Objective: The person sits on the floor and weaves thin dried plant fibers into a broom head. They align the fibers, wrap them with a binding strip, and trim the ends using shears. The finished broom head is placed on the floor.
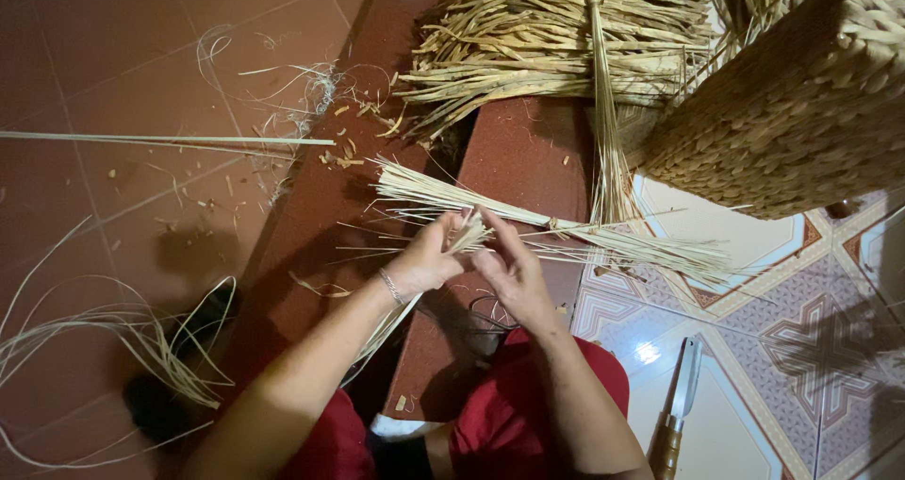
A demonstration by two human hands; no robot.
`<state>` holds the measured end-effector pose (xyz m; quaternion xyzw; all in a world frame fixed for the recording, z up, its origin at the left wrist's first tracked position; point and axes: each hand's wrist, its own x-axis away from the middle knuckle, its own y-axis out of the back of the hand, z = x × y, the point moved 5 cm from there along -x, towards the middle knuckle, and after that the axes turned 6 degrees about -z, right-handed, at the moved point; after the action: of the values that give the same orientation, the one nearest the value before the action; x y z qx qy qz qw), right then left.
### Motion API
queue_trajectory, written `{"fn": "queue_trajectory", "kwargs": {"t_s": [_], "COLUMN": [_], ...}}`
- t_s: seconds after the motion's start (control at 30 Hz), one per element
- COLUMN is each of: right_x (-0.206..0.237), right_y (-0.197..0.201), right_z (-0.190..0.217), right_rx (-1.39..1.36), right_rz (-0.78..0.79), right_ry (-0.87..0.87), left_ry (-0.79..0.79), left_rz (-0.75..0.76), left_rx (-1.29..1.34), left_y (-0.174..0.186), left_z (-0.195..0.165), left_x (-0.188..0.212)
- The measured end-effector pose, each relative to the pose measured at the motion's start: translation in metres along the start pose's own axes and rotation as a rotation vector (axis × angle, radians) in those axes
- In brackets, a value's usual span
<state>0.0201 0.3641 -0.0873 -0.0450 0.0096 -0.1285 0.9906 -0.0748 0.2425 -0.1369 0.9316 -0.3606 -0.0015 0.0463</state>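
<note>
Both forearms are reaching forward over the red-clad knees, the left hand [424, 261] and right hand [509, 271] pinching a pale bundle of thin dried straw strands [471, 236] between closed fingers above the red-brown step [528, 155]. Beyond, a woven tan straw basket [792, 112] is tilting over the patterned floor tiles [811, 329].

The pale, dry, matt straw strands [471, 237] pinched between the left hand [426, 258] and right hand [510, 271] look fibrous and stiff, like the coarse tan bundle of flat dried leaves [556, 41] and the rough, plaited brown woven basket [801, 112]. The dark red floor tiles [113, 84] are dull and matt, the patterned white tiles [754, 329] glazed and glossy. The knife [681, 400] has a shiny metal blade and a smooth wooden handle; the red shorts [509, 423] are soft cloth.
</note>
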Motion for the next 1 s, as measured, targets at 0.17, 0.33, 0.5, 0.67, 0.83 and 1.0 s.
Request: {"fn": "queue_trajectory", "kwargs": {"t_s": [0.17, 0.33, 0.5, 0.67, 0.83, 1.0], "right_x": [0.006, -0.001, -0.017, -0.023, -0.028, -0.024], "right_y": [-0.023, -0.003, 0.065, 0.148, 0.202, 0.216], "right_z": [0.0, -0.003, 0.01, -0.027, -0.068, -0.073], "right_rx": [0.029, -0.128, -0.354, -0.885, -1.011, -1.103], "right_rz": [-0.097, -0.315, -0.519, -0.665, -0.653, -0.685], "right_ry": [0.242, 0.108, 0.125, 0.075, 0.113, 0.102], "left_ry": [-0.015, 0.208, 0.423, 0.577, 0.648, 0.574], "left_rz": [-0.12, 0.079, 0.456, 0.472, 0.498, 0.432], "left_rx": [-0.335, -0.14, -0.267, -0.219, -0.252, -0.137], "left_y": [-0.019, -0.011, 0.028, 0.067, 0.082, 0.095], "left_z": [-0.011, -0.021, -0.008, 0.002, 0.0, -0.014], "left_x": [0.008, 0.005, 0.02, 0.037, 0.053, 0.064]}}
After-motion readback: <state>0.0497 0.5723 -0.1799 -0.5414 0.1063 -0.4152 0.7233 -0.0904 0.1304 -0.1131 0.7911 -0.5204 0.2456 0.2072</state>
